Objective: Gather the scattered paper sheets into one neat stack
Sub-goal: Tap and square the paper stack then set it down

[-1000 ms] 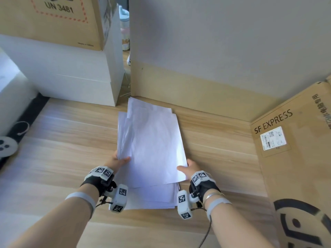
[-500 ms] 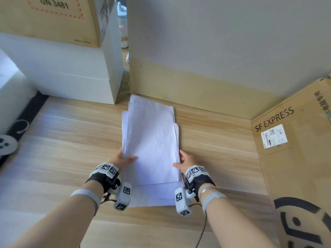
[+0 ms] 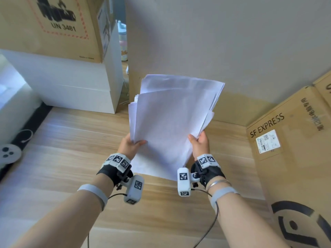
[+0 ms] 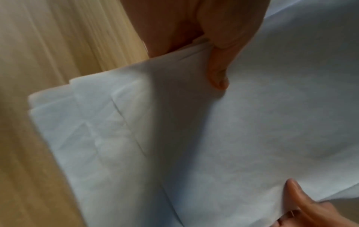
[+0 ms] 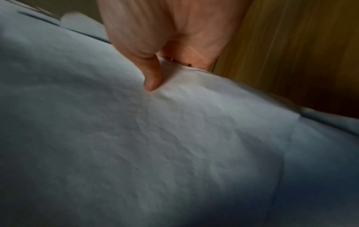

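A bundle of white paper sheets [image 3: 170,119] is raised off the wooden table [image 3: 71,158], tilted up toward me, its top edges fanned and uneven. My left hand [image 3: 131,144] grips the bundle's left edge, thumb on the front sheet. My right hand [image 3: 199,144] grips the right edge the same way. In the left wrist view the left thumb [image 4: 219,67] presses on the staggered sheets [image 4: 194,138], and the right hand's fingers show at the bottom right. In the right wrist view the right thumb [image 5: 152,76] lies on the crinkled top sheet [image 5: 155,145].
A tan "SF EXPRESS" carton [image 3: 290,158] stands at the right. A white box [image 3: 71,86] with a brown "UN 3481" carton [image 3: 53,27] on it sits at the back left. A grey-and-tan panel [image 3: 215,51] rises behind the papers. A white round device [image 3: 8,153] lies far left.
The sheets lay flat on the table with my hands squaring their sides; now both hands have lifted the whole bundle off the table and tilted it upright.
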The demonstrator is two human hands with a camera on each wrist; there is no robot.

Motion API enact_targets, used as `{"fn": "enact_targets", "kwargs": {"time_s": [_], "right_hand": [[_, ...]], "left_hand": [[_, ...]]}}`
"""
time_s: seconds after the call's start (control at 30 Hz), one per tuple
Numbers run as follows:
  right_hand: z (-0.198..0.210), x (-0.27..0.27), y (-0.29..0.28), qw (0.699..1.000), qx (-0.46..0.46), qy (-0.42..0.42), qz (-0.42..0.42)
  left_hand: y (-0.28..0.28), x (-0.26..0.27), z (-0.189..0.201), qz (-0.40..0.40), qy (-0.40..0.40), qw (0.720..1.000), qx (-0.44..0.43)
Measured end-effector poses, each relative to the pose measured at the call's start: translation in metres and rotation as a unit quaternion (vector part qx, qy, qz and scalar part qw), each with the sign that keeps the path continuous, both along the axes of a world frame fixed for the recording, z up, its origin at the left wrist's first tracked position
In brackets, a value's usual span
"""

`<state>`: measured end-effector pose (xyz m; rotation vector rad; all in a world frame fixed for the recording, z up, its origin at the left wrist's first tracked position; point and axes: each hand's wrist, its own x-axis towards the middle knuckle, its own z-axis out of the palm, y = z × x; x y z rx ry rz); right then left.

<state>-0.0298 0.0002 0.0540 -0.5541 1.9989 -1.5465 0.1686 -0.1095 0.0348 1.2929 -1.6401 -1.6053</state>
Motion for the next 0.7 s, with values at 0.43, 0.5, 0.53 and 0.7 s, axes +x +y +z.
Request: {"fn": "enact_targets", "kwargs": {"time_s": [0.43, 0.5, 0.53, 0.7], "right_hand": [[0.013, 0.009, 0.018, 0.991, -0.113, -0.072, -0.011], [0.012, 0.010, 0.019, 0.991, -0.110, -0.070, -0.006], [0.010, 0.010, 0.019, 0.993, -0.100, -0.068, -0.008], [0.013, 0.012, 0.016, 0.998, -0.027, -0.059, -0.022]], "left_hand": [[-0.004, -0.006, 0.034, 0.036, 0.145, 0.989, 0.017], [-0.006, -0.006, 0.034, 0.026, 0.158, 0.987, 0.015], [-0.006, -0.006, 0.034, 0.023, 0.155, 0.987, 0.015], [-0.001, -0.012, 0.035, 0.032, 0.122, 0.992, 0.032]]}}
